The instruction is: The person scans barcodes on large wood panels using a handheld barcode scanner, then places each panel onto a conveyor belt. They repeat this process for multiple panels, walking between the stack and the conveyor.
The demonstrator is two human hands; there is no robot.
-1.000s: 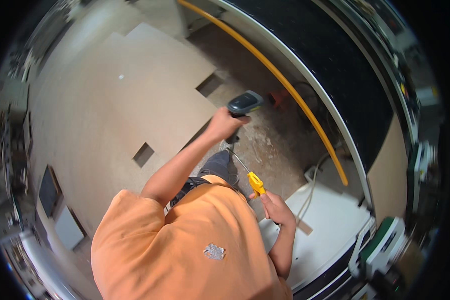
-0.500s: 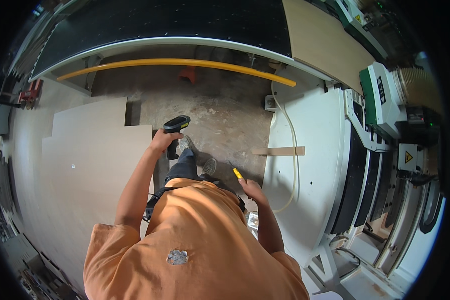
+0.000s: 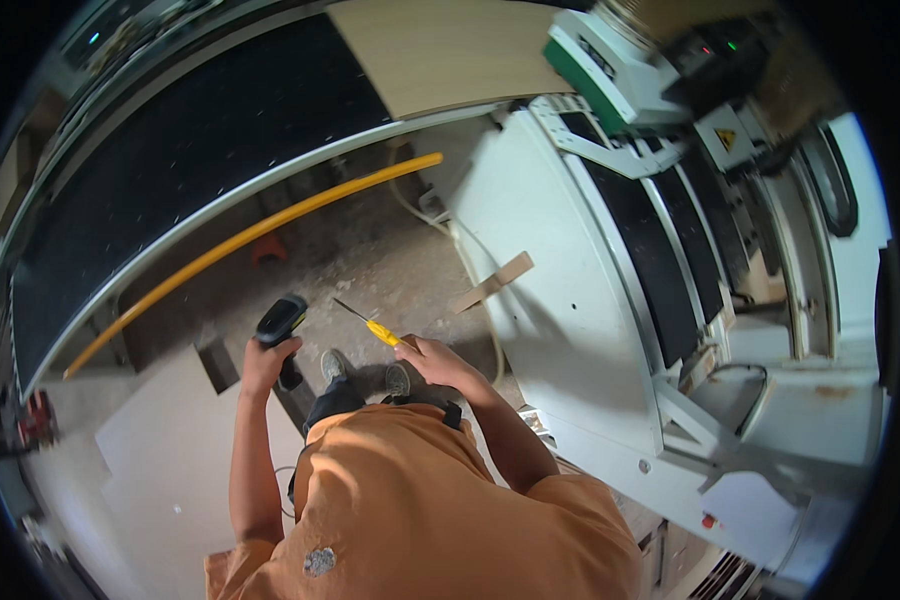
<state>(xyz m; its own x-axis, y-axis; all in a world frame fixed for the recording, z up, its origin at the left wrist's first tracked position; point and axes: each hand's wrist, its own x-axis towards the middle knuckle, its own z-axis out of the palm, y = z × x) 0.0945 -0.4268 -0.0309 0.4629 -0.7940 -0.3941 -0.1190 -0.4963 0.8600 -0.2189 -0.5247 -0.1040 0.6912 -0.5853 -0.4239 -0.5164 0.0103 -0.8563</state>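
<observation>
My left hand (image 3: 263, 362) is closed round the grip of a black handheld barcode scanner (image 3: 282, 318), held out over the floor left of my feet. Its head points away from me. In my right hand (image 3: 432, 360) is a yellow-handled screwdriver (image 3: 381, 332), its thin dark shaft angled forward and left above the floor. The palm and fingers cover the rear end of its handle. The two tools are apart, with neither hand touching the machine.
Ahead runs a black-topped machine table (image 3: 210, 150) with a yellow rail (image 3: 260, 232) along its front. A wood panel (image 3: 450, 55) lies on it. To the right stand a white machine cabinet (image 3: 570, 330) and a narrow wooden strip (image 3: 494, 281). Large pale boards (image 3: 200, 470) lie at left.
My view has swung right. The screwdriver has come up and forward in my right hand, closer to the scanner. The scanner stays in my left hand.
</observation>
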